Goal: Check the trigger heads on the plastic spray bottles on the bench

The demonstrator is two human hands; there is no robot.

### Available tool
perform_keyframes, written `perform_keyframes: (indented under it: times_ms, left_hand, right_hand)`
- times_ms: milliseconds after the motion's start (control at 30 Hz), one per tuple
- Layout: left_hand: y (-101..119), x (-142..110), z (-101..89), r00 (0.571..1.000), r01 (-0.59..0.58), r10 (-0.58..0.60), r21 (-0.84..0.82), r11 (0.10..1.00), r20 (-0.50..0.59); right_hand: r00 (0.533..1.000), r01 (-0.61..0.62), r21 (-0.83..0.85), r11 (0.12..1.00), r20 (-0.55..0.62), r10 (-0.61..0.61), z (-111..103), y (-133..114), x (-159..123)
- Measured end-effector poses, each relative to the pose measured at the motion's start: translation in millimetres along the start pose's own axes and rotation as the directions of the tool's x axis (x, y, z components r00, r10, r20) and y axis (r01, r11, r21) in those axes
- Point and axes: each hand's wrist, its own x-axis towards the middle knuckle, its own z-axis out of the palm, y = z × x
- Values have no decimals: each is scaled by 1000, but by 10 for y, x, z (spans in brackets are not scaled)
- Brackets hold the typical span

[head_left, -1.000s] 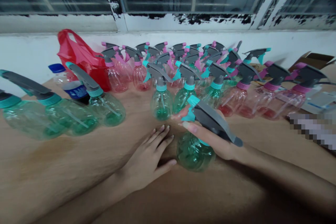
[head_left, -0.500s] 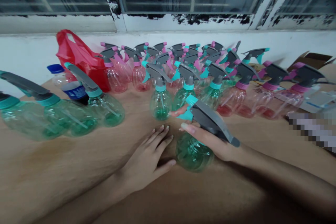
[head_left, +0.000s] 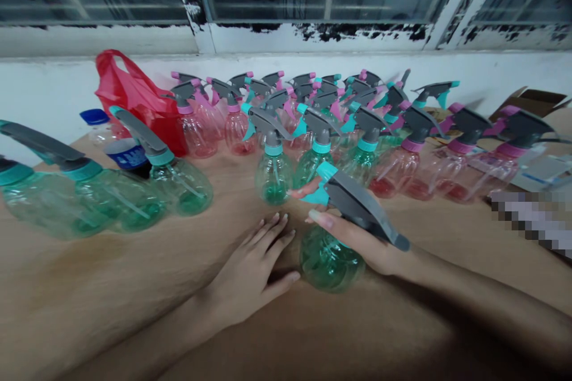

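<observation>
My right hand (head_left: 361,238) is wrapped round the neck of a green spray bottle (head_left: 333,265) with a grey and teal trigger head. Its nozzle faces away and to the left, and a finger lies by the teal trigger. My left hand (head_left: 254,268) rests palm down on the wooden table (head_left: 214,333), fingers stretched out, with its thumb close to the held bottle. Just beyond the hands stands another green spray bottle (head_left: 273,175).
Several pink spray bottles (head_left: 460,161) and green ones crowd the back. Several green spray bottles (head_left: 181,187) stand at left, by a blue-capped drink bottle (head_left: 127,152) and a red plastic bag (head_left: 138,98). A cardboard box (head_left: 531,104) sits at far right.
</observation>
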Motion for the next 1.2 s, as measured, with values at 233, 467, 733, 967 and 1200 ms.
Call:
perform_keyframes:
  times_ms: [233,467,733,967,1200]
  left_hand:
    - [-2,-1,7,1000,3,-4,-37,999,-22]
    - [2,4,-9,1000,4,-4,-13,1000,5]
    - [2,2,-5,1000,3,-3,-4,1000,4]
    - [18,12,-39,1000,18,-18,-33,999,10]
    - [3,2,-1,1000,6,-6,-29,1000,-8]
  right_hand:
    - [1000,-5,1,1000,-3,5,-7,6,-2]
    - [1000,-27,10,1000,13,27,-5,29,-10]
    - [1000,-13,11,1000,2,13,9,72,-6]
    - [1000,-5,-58,998,-31,3,-15,56,-5]
    - [1000,0,-1,1000,-20,0,13,53,11]
